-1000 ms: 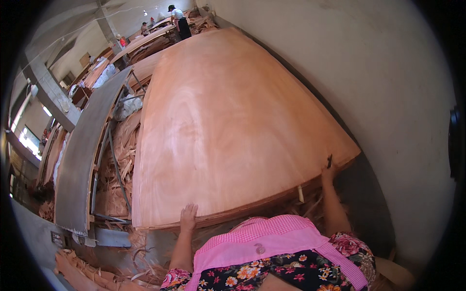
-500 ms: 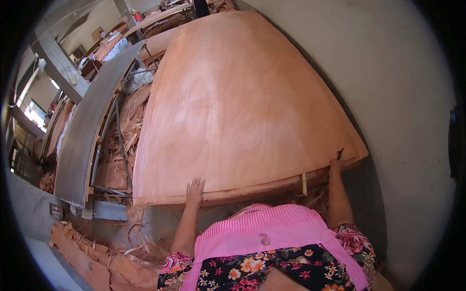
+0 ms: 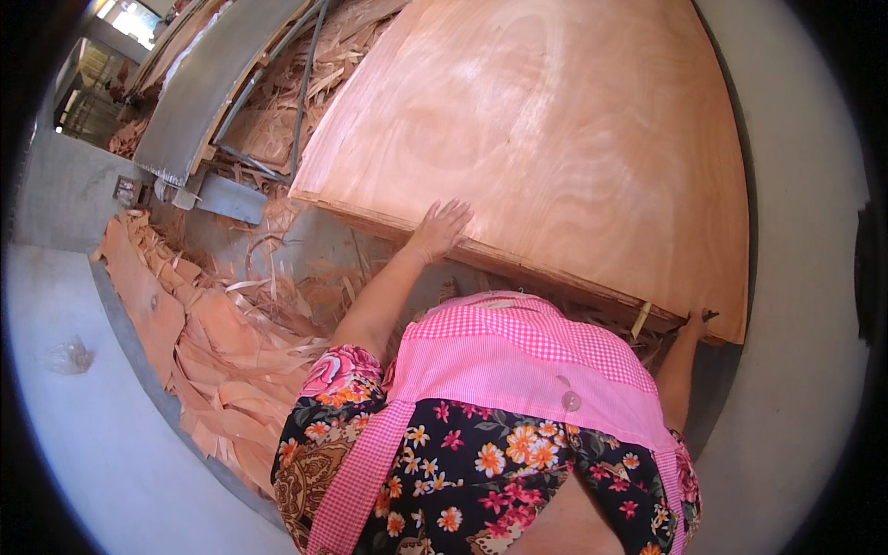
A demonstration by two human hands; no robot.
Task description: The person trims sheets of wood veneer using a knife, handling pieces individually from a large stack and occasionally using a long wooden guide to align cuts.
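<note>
A broad stack of thin reddish-brown wood veneer sheets (image 3: 518, 139) lies before me, its layered front edge facing my body. My left hand (image 3: 446, 228) rests flat on the top sheet by this edge, fingers stretched out. Near the right front corner, my right hand (image 3: 696, 326) is closed around a small dark tool (image 3: 709, 315); only its tip shows, so its kind is unclear. A pale yellowish strip (image 3: 641, 319) sticks out from the front edge, left of my right hand.
Torn veneer scraps (image 3: 231, 370) heap up at the lower left. A grey board (image 3: 199, 111) on a metal frame (image 3: 303, 92) stands left of the stack, with more scraps between. A pale wall (image 3: 814, 231) runs close along the right side.
My view has tilted down and turned, so the stack appears higher and rotated. Both hands stay at the front edge, and the top sheet's edges look more even with the stack.
</note>
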